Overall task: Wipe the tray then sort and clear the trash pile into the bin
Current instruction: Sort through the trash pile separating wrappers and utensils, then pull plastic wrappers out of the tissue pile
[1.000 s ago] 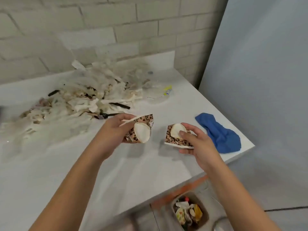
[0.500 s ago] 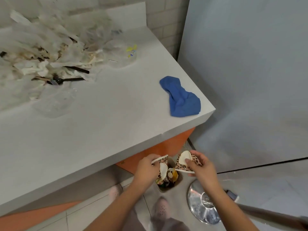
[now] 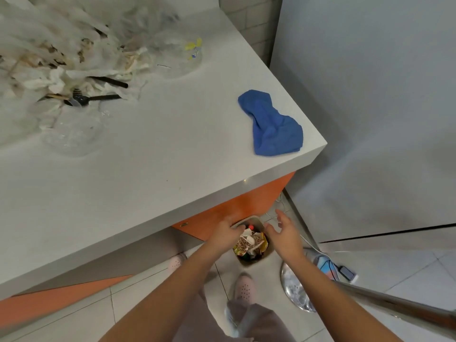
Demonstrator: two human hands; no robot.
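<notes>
The trash pile covers the far left of the tabletop, with the blue cloth near its right corner. Below, both hands have let go of the leopard cups, now in the bin; left hand loosely curled, right hand with fingers spread and empty. Much sorting remains.

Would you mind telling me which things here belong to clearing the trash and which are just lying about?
Part of the job:
- trash pile on the counter
- bin on the floor, with the leopard-print cups inside
- blue cloth
- left hand and right hand, both open over the bin

Just lying about:
- metal lid on the floor
- cable and charger
</notes>
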